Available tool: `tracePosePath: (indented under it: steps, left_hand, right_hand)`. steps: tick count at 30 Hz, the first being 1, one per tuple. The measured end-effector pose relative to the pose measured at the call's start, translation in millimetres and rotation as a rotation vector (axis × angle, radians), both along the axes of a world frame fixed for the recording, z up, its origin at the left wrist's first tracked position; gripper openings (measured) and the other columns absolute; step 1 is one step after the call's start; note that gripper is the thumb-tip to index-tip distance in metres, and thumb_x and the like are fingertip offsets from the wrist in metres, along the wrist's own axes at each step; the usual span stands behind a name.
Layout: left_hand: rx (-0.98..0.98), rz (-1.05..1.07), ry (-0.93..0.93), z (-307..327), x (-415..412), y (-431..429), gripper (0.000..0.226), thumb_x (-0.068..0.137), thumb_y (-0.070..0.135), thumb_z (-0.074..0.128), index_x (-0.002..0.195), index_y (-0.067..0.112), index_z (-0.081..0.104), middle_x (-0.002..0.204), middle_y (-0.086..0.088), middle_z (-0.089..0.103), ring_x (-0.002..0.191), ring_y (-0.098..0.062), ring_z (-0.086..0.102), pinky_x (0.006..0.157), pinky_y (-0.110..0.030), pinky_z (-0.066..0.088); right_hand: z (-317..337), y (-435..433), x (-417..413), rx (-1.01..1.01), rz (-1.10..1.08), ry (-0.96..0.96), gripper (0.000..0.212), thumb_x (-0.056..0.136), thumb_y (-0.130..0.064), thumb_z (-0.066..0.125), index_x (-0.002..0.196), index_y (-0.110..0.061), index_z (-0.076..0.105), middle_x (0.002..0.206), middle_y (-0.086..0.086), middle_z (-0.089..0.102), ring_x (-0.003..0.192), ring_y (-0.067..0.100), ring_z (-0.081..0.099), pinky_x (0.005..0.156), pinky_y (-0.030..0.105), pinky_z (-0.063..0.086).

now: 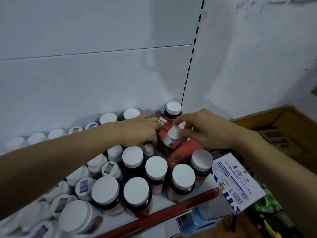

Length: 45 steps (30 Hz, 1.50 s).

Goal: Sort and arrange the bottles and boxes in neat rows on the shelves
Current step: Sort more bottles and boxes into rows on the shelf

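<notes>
A white shelf with a red front lip holds several dark bottles with white caps and, further left, white bottles. Red boxes lie at the shelf's right end, near the back. My right hand pinches a small white bottle tilted above the red boxes. My left hand reaches over the bottles and rests its fingers on a red box at the back; how it grips is hidden.
A white and blue carton juts out at the shelf's right end. A brown cardboard box stands on the right by the wall. A slotted shelf upright runs up the white back panel.
</notes>
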<state>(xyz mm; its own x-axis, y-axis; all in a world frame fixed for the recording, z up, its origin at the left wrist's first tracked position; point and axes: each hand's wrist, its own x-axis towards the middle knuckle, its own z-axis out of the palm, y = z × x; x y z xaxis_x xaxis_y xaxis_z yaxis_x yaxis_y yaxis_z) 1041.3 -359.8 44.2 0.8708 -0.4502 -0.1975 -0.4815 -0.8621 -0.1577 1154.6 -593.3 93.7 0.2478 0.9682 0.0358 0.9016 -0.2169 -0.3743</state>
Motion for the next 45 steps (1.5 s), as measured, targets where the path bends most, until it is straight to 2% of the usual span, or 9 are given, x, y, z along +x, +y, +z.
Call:
tracePosePath:
  steps: [4, 9, 14, 18, 22, 25, 30, 39, 45]
  left_hand:
    - [-0.22, 0.043, -0.052, 9, 0, 3, 0.024, 0.082, 0.049, 0.074, 0.095, 0.029, 0.072, 0.103, 0.01, 0.045, 0.106, -0.014, 0.044, 0.078, -0.035, 0.033]
    - [-0.727, 0.33, -0.255, 55, -50, 27, 0.036, 0.095, 0.049, 0.056, 0.116, 0.022, 0.065, 0.12, 0.008, 0.062, 0.115, -0.01, 0.056, 0.099, -0.033, 0.045]
    - [-1.244, 0.767, -0.608, 49, -138, 26, 0.022, 0.099, 0.038, 0.048, 0.103, 0.021, 0.061, 0.093, 0.02, 0.065, 0.085, 0.001, 0.059, 0.077, -0.024, 0.047]
    - [-1.802, 0.941, -0.863, 39, -229, 28, 0.022, 0.11, 0.025, 0.042, 0.111, 0.014, 0.06, 0.103, 0.001, 0.074, 0.097, -0.017, 0.072, 0.076, -0.033, 0.057]
    - [-2.301, 0.923, -0.945, 37, -360, 40, 0.029, 0.109, 0.023, 0.037, 0.125, 0.013, 0.059, 0.115, -0.011, 0.072, 0.107, -0.033, 0.072, 0.077, -0.043, 0.061]
    - [-2.375, 0.963, -1.02, 35, -468, 62, 0.033, 0.109, 0.021, 0.039, 0.132, 0.01, 0.06, 0.122, -0.012, 0.07, 0.11, -0.032, 0.071, 0.084, -0.05, 0.061]
    - [-2.431, 1.146, -1.173, 34, -626, 109, 0.032, 0.109, 0.018, 0.041, 0.13, 0.016, 0.065, 0.102, -0.01, 0.073, 0.097, -0.031, 0.074, 0.072, -0.039, 0.062]
    - [-2.283, 1.288, -1.749, 29, -907, 170, 0.029, 0.106, 0.019, 0.048, 0.128, 0.005, 0.06, 0.118, -0.012, 0.074, 0.109, -0.028, 0.072, 0.085, -0.04, 0.061]
    - [-2.102, 1.319, -2.206, 8, -1084, 233, 0.03, 0.106, 0.017, 0.047, 0.127, 0.003, 0.063, 0.115, -0.02, 0.07, 0.1, -0.028, 0.071, 0.073, -0.034, 0.061]
  right_hand:
    - [5, -11, -5, 0.199, -0.147, 0.134, 0.019, 0.102, -0.035, 0.055, 0.109, -0.022, 0.067, 0.089, -0.012, 0.073, 0.074, 0.01, 0.069, 0.068, 0.03, 0.051]
    - [11, 5, -33, 0.462, -0.39, 0.555, 0.017, 0.102, -0.024, 0.056, 0.098, -0.012, 0.068, 0.077, -0.001, 0.069, 0.058, 0.022, 0.065, 0.052, 0.026, 0.049]
    - [19, 56, -96, 0.626, -0.457, 1.025, 0.019, 0.1, -0.014, 0.056, 0.089, -0.002, 0.066, 0.069, 0.009, 0.068, 0.055, 0.023, 0.059, 0.052, 0.032, 0.043]
    - [24, 105, -181, 0.704, -0.382, 1.226, 0.023, 0.101, -0.01, 0.053, 0.081, -0.005, 0.064, 0.066, 0.012, 0.068, 0.051, 0.022, 0.061, 0.05, 0.031, 0.042]
    - [11, 156, -294, 0.686, -0.279, 1.374, 0.021, 0.101, -0.014, 0.053, 0.105, 0.001, 0.068, 0.075, 0.014, 0.068, 0.052, 0.021, 0.057, 0.05, 0.029, 0.043]
    - [-8, 199, -392, 0.624, -0.252, 1.416, 0.023, 0.103, -0.019, 0.052, 0.108, -0.007, 0.071, 0.08, 0.01, 0.069, 0.056, 0.02, 0.054, 0.05, 0.027, 0.044]
    - [-34, 279, -562, 0.436, -0.244, 1.537, 0.023, 0.101, -0.028, 0.057, 0.108, -0.013, 0.074, 0.085, 0.005, 0.071, 0.064, 0.017, 0.05, 0.06, 0.03, 0.045]
    - [-45, 442, -833, 0.171, -0.058, 1.623, 0.038, 0.104, -0.039, 0.053, 0.109, -0.008, 0.075, 0.091, 0.005, 0.073, 0.069, 0.015, 0.053, 0.057, 0.025, 0.044]
    - [-63, 537, -1021, -0.021, 0.275, 1.659, 0.041, 0.095, -0.037, 0.057, 0.114, -0.003, 0.069, 0.09, 0.01, 0.07, 0.068, 0.015, 0.058, 0.057, 0.024, 0.051]
